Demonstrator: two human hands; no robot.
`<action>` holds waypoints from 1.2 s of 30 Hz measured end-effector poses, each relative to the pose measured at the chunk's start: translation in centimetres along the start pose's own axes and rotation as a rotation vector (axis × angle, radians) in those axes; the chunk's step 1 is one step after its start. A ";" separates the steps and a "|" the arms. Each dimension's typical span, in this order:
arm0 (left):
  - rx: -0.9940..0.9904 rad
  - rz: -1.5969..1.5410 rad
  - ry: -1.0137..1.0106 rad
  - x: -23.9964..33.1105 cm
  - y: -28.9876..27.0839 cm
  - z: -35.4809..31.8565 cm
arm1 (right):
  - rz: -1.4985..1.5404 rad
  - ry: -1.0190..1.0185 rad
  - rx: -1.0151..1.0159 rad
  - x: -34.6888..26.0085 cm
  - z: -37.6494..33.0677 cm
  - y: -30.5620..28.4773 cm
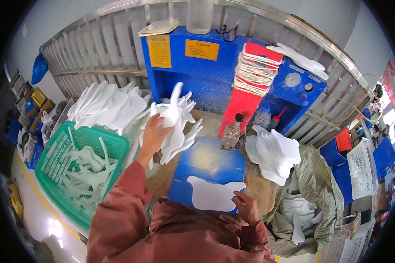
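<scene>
Cluttered workshop corner fenced by a curved metal railing (118,48), with a big blue press machine (197,83) standing against it and a worn wooden bench top (256,186) in front. Red upright column (243,103) on the machine's face, wound near the top with pale cord, and two round gauges (292,79) on the blue panel to its right. Green plastic basket (74,144) at the left, holding white offcut strips (90,168), with a heap of white sheet pieces (105,105) stacked behind it. Grey-green sack (314,184) sagging open at the right, more white scraps inside. Blue mat (208,162) lying flat on the bench, directly below the press head. Stack of cut white shapes (274,151) resting on the bench right of the mat, just beside the sack. Fanned bundle of white cut pieces (180,127) standing on edge left of the mat. Left hand (153,131) raised over that bundle, fingers closed around one white piece (173,109) and holding it upright above the rest. Single flat white cutout (213,193) lying on the near end of the mat. Right hand (245,206) low at the mat's near right corner, fingertips pinching the right edge of that cutout. Both forearms in reddish-brown sleeves (123,197). Clear plastic bottle (199,15) on top of the machine.
</scene>
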State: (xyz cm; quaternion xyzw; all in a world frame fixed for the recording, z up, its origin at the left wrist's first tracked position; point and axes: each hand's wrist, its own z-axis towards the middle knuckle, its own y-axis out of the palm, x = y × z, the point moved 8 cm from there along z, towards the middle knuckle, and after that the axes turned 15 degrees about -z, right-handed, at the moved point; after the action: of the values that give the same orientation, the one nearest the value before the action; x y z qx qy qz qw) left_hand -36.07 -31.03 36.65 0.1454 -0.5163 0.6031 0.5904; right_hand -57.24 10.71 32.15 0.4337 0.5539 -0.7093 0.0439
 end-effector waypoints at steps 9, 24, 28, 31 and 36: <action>-0.831 -0.159 0.115 12.8 4.5 -16.8 | -0.381 -0.772 0.099 -13.9 -0.1 1.4; -0.798 -0.273 -0.099 10.8 8.5 -18.8 | -0.320 -0.579 -0.108 -8.3 -0.4 1.2; -0.748 -0.374 -0.270 8.5 8.0 -19.3 | -0.354 -0.580 -0.147 -8.4 0.3 2.2; -0.702 -0.399 -0.468 6.3 8.0 -19.7 | -0.384 -0.609 -0.208 -8.3 0.6 2.9; -0.588 -0.299 -0.424 5.1 8.1 -18.5 | -0.456 -0.637 -0.222 -7.9 2.1 3.8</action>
State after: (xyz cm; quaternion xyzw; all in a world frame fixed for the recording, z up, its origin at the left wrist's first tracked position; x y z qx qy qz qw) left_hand -36.37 -11.62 29.10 0.1648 -0.7508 0.2932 0.5684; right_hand -51.47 4.24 34.63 0.0511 0.6677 -0.7357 0.1016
